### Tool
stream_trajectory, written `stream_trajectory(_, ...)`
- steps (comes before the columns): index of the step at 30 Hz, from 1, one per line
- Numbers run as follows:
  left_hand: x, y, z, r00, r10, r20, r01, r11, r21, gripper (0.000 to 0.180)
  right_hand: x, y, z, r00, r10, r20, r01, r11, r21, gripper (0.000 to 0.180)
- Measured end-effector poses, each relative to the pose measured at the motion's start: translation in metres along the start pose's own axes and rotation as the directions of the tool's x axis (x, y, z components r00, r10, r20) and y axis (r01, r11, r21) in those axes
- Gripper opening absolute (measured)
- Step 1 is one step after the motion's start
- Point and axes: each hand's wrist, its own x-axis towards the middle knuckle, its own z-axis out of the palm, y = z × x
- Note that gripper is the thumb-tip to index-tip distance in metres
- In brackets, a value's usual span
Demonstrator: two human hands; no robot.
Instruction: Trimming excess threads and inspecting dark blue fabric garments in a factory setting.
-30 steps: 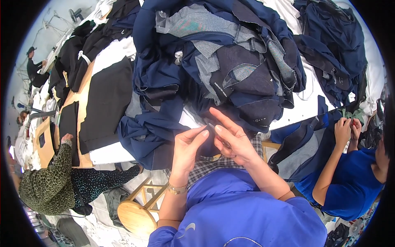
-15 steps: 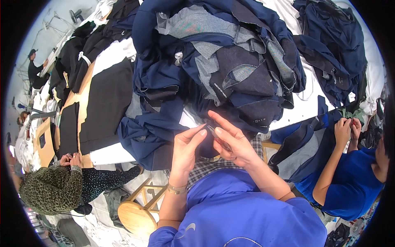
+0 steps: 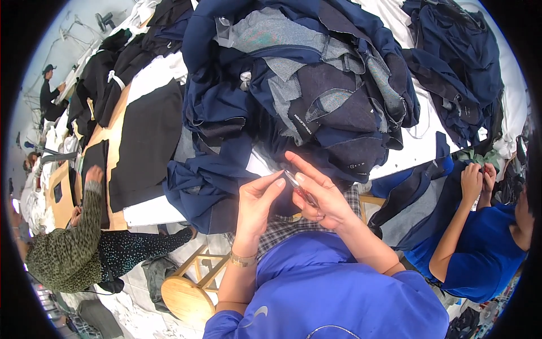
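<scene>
Between my two hands, the metal tip of a pair of small thread snips (image 3: 292,177) points up and left, with a bit of red handle showing. My right hand (image 3: 326,200) is closed round the snips, its index finger stretched out past them. Close to the tip, my left hand (image 3: 254,206) pinches thumb and forefinger together; whatever is in the pinch is too small to make out. Just beyond both hands lies a big heap of dark navy garments (image 3: 339,113) with greyish undersides.
Black cloth panels (image 3: 148,150) lie on the white table (image 3: 144,213) to the left. A wooden stool (image 3: 187,299) stands below them. One co-worker (image 3: 62,260) sits at the left; another, in a blue shirt (image 3: 480,254), handles cloth at the right. More navy garments (image 3: 457,62) lie at the far right.
My hands stay nearly in place; the snips have tilted slightly and show more of their blades. The co-worker at the left has stretched an arm forward over the black cloth.
</scene>
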Motion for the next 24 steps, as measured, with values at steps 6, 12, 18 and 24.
stream_trajectory(6, 0.0004, 0.0014, 0.0012, 1.000, -0.013, 0.006, 0.013, 1.000, -0.011, 0.024, 0.0031, 0.0029, -0.0013, 0.998, -0.068, -0.010, 0.067, 0.995, -0.069, 0.047)
stream_trajectory(12, 0.0004, -0.0001, 0.0009, 0.999, -0.031, 0.037, 0.031, 0.999, -0.020, 0.024, 0.0031, 0.0002, -0.0011, 0.994, -0.106, -0.019, 0.105, 0.993, -0.045, 0.047)
stream_trajectory(18, 0.0006, 0.0022, 0.0010, 0.999, -0.048, 0.013, 0.049, 0.995, -0.082, 0.024, 0.0004, -0.0030, -0.0012, 0.992, -0.126, -0.016, 0.124, 0.987, -0.099, 0.049)
stream_trajectory(24, 0.0007, 0.0041, 0.0000, 0.998, -0.058, 0.015, 0.059, 0.994, -0.087, 0.023, 0.0001, -0.0020, -0.0022, 0.994, -0.105, -0.032, 0.094, 0.964, -0.247, 0.051)
